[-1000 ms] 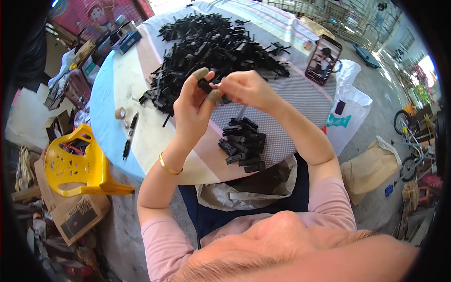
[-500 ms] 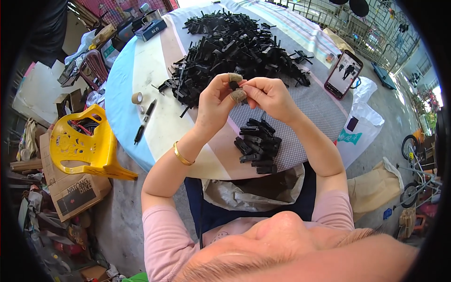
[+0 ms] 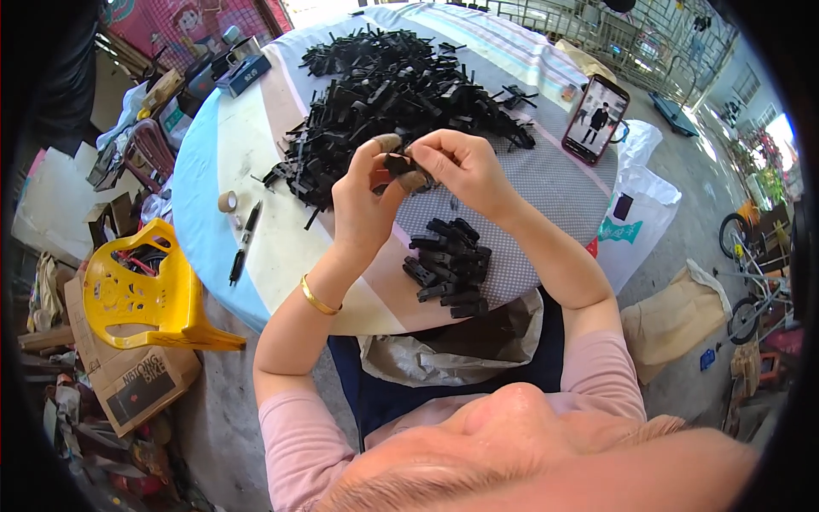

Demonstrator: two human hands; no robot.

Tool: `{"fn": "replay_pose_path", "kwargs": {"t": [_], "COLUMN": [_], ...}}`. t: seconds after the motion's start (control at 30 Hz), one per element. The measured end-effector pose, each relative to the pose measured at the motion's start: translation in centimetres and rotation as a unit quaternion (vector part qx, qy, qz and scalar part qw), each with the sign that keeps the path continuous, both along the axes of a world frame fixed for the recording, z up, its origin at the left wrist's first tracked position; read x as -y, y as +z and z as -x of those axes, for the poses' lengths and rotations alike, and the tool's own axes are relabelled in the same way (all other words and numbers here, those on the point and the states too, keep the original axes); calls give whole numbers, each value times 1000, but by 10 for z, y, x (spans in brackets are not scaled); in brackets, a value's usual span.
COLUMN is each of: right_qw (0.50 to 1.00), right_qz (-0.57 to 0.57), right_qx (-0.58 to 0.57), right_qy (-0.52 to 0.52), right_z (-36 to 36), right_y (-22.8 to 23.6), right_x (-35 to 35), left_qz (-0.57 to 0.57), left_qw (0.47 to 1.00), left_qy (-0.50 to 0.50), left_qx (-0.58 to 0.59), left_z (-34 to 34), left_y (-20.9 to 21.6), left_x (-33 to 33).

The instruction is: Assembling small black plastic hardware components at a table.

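Note:
Above the round table, my left hand (image 3: 363, 205) pinches a small black plastic piece (image 3: 397, 165) between thumb and index finger, both wrapped in tan tape. My right hand (image 3: 469, 175) is closed in a pinch at the right side of that piece; what lies between its fingertips is too small to make out. Behind both hands spreads a large heap of black plastic pieces (image 3: 384, 98), many with thin strips sticking out. Closer to me, near the table's front edge, lies a smaller stack of black pieces (image 3: 450, 269).
A phone (image 3: 595, 119) stands propped at the right on the cloth-covered table (image 3: 213, 158). Left of the heap lie a tape roll (image 3: 227, 201) and a black pen (image 3: 245, 243). An open sack (image 3: 409, 358) rests on my lap. A yellow chair (image 3: 183, 307) stands at the left.
The table scene has shifted left in view as my head turned. The black piece now shows more between my fingers, and my right fingertips sit slightly higher beside it.

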State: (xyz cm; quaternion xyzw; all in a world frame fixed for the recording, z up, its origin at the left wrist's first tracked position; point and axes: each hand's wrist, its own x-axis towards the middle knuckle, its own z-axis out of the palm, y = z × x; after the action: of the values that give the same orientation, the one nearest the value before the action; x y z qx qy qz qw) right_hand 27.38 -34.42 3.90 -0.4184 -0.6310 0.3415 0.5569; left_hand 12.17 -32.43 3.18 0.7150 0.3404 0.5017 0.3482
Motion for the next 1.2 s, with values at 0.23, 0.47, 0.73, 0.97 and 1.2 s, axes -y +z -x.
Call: {"fn": "replay_pose_path", "kwargs": {"t": [0.23,0.47,0.73,0.97,1.2], "right_qw": [975,998,985,989,997], "right_qz": [-120,6,-16,-36,25], "right_qx": [181,-8,-20,41,48], "right_qy": [-48,59,173,139,61], "right_z": [-5,-24,-24,-18,-18], "right_y": [1,8,6,6,8], "right_x": [-1,-7,-5,-4,0], "left_qz": [-219,255,336,187,146], "left_qw": [964,894,837,952,966], "left_qy": [-15,-348,-384,-220,-154], "left_qx": [-151,120,197,100,146], "left_z": [1,32,15,10,6], "left_y": [-3,17,-2,0,1], "left_x": [1,-16,-13,-4,-6]}}
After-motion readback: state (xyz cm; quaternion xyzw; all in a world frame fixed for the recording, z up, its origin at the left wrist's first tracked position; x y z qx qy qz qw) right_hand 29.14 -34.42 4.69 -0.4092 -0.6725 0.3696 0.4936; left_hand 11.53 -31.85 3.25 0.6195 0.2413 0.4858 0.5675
